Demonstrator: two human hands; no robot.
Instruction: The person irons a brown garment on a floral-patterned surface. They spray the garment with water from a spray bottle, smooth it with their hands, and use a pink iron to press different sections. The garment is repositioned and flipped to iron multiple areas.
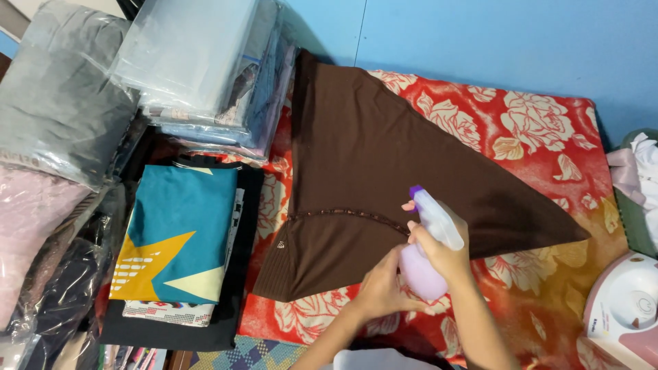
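A brown garment [384, 157] lies spread flat on a red cloth with a cream flower print [548, 137]. A line of small beads runs across the garment near its lower part. My right hand [442, 250] grips a pale lilac spray bottle [428, 240] with a purple nozzle, held over the garment's lower edge, nozzle pointing left and up. My left hand [380, 288] rests at the base of the bottle, fingers against it and over the garment's lower edge.
Folded clothes lie at left, topped by a teal piece with a yellow star shape [178, 233] on black fabric. Stacks of clothes in clear plastic bags [199, 68] fill the upper left. A pink and white iron [627, 308] sits at lower right. A blue wall stands behind.
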